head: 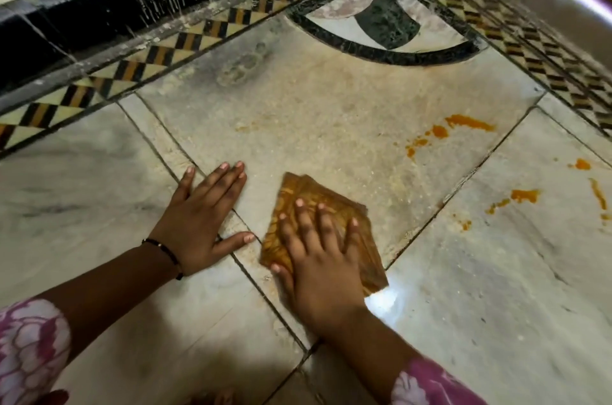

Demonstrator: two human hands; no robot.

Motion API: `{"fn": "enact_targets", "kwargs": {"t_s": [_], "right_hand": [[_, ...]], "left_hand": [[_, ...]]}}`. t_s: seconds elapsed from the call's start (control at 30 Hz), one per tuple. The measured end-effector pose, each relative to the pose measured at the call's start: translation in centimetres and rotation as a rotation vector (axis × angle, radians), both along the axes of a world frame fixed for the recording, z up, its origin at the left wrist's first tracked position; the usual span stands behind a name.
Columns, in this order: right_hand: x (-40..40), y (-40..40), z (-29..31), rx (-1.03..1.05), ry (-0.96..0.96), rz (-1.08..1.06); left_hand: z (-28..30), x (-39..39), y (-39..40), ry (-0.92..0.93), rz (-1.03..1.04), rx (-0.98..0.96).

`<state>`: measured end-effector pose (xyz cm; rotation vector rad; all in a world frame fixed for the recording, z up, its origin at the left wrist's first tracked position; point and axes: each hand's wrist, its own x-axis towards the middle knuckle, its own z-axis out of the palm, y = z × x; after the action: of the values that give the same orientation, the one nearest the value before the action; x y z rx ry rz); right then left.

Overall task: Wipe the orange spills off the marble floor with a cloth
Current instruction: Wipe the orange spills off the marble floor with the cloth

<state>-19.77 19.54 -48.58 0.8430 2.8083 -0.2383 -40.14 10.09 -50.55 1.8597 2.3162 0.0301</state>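
The right hand (323, 259) presses flat, fingers straight, on the stained cloth (298, 192). The left hand (202, 212) rests flat on the marble floor (480, 288) beside it. Orange spills (470, 122) lie beyond and right of the right hand.

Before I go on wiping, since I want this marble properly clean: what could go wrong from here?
The cloth under your right hand is already stained orange, so it may smear rather than lift. The orange spills lie off to the right, apart from the cloth, and a long reach could shift your weight off your left hand flat on the marble floor. Spills near the right edge are easy to miss.
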Motion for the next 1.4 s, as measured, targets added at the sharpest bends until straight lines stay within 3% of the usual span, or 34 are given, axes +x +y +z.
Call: {"fn": "enact_targets", "kwargs": {"t_s": [0.1, 0.27, 0.43, 0.57, 0.7, 0.87, 1.03, 1.23, 1.4], "right_hand": [[-2.7, 3.5, 0.1, 0.014, -0.022, 0.091], [-0.8, 10.8, 0.5, 0.054, -0.060, -0.171], [5.5, 4.8, 0.0, 0.134, 0.009, -0.221], [2.9, -1.2, -0.3, 0.019, 0.049, -0.041], [-2.0, 4.6, 0.2, -0.013, 0.039, 0.182], [-1.3, 12.1, 1.1, -0.067, -0.015, -0.252], [3.0, 7.1, 0.3, -0.009, 0.025, -0.411], [-0.2, -3.9, 0.4, -0.068, 0.046, 0.000], [-7.5, 1.1, -0.1, -0.095, 0.082, 0.219]], "left_hand": [[0.1, -0.2, 0.0, 0.011, -0.007, -0.021], [-0.1, -0.4, -0.1, -0.010, -0.016, -0.021], [-0.2, -0.3, -0.1, 0.002, -0.021, -0.002], [-0.1, -0.1, -0.2, 0.002, 0.001, 0.013], [-0.3, -0.1, -0.2, -0.018, 0.002, 0.015], [-0.4, -0.2, -0.2, -0.036, 0.012, 0.011], [-0.3, -0.8, 0.1, -0.065, 0.084, 0.064], [-0.2, -4.2, 1.0, -0.176, 0.427, 0.245], [-0.5, -4.7, 0.4, -0.202, 0.493, 0.280]]}}
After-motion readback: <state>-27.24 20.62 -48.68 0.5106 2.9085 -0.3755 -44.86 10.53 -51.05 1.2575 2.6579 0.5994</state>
